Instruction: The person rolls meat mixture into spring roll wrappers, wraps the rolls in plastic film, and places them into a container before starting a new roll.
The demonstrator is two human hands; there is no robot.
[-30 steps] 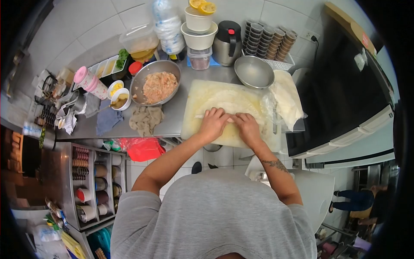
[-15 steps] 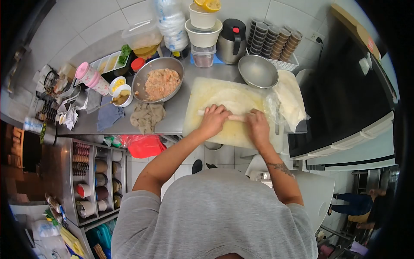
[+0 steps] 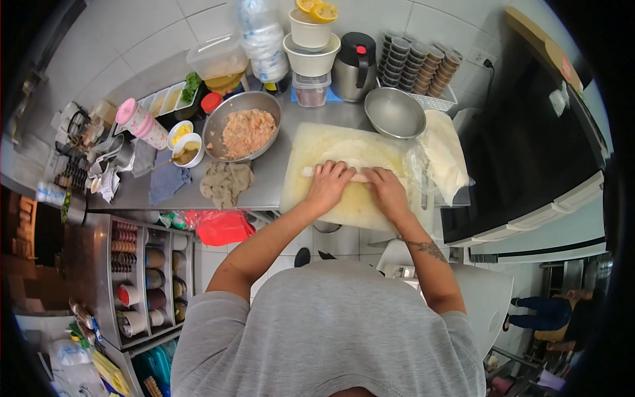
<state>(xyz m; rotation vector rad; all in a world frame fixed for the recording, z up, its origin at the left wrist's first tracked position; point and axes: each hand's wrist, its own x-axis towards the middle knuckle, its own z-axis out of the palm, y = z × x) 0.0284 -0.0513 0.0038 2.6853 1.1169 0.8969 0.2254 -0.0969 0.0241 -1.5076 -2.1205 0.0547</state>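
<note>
A pale, filled wrapper roll point(image 3: 359, 177) lies crosswise on a yellowish-white cutting board point(image 3: 296, 195). My left hand point(image 3: 330, 185) curls its fingers over the left part of the roll, whose pale end shows past the fingers. Over the right part, my right hand point(image 3: 387, 192) bends its fingers in the same way. The fingers hide much of the roll. Beyond it, a thin whitish wrapper sheet point(image 3: 350, 149) spreads flat on the board. By the board's right side is a stack of wrappers point(image 3: 442, 155) with clear plastic about it.
A steel bowl of pinkish ground filling point(image 3: 249, 132) stands left of the board. Behind the board's right corner sits another steel bowl point(image 3: 395, 112). A beige cloth point(image 3: 226, 182) and small white bowls point(image 3: 188, 149) are further left. A dark fridge point(image 3: 522, 145) borders the right.
My right hand has moved left and slightly away from me, closer to my left hand. Less of the roll shows between the hands now.
</note>
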